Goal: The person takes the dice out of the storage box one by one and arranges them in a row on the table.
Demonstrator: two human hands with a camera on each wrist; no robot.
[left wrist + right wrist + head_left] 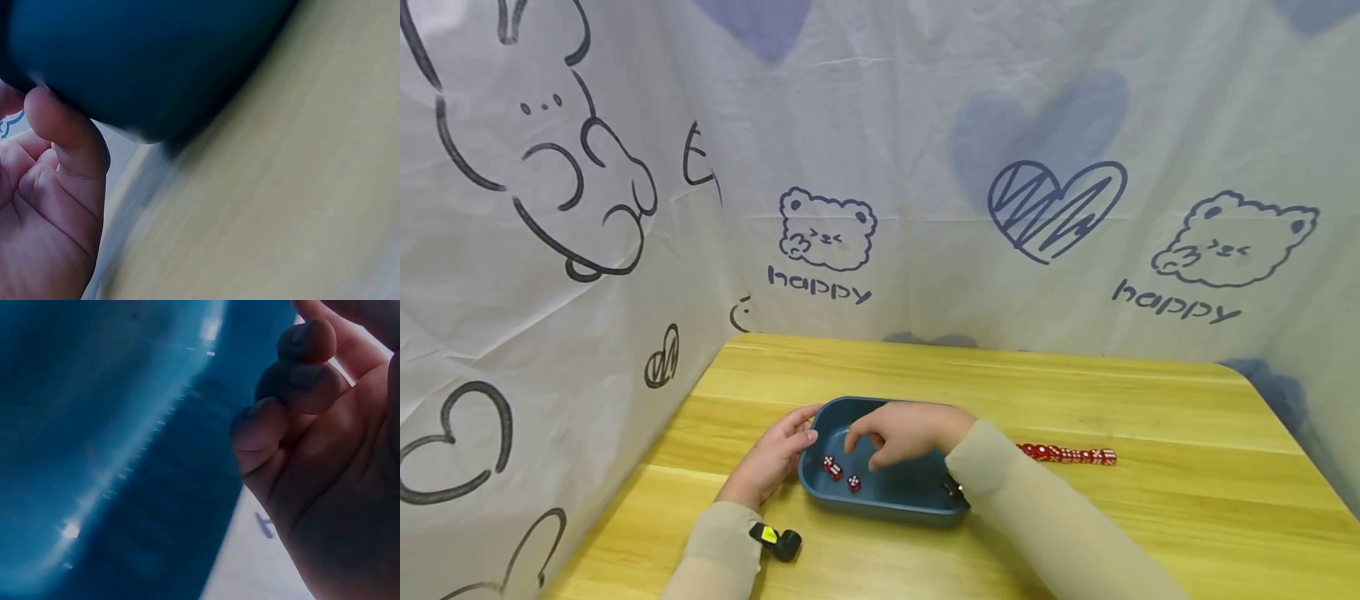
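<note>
Right hand [904, 433] over tray [887, 500] | dice [837, 472] below fingertips, apart

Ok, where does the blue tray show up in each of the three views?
Head: the blue tray sits low and centre on the wooden table, the left hand at its left rim.
Left wrist: its dark blue outer wall fills the top left, with a fingertip against it.
Right wrist: its glossy blue inside fills the left half, beside the right hand.
Shared landmark: the tray's blue wall itself.
</note>
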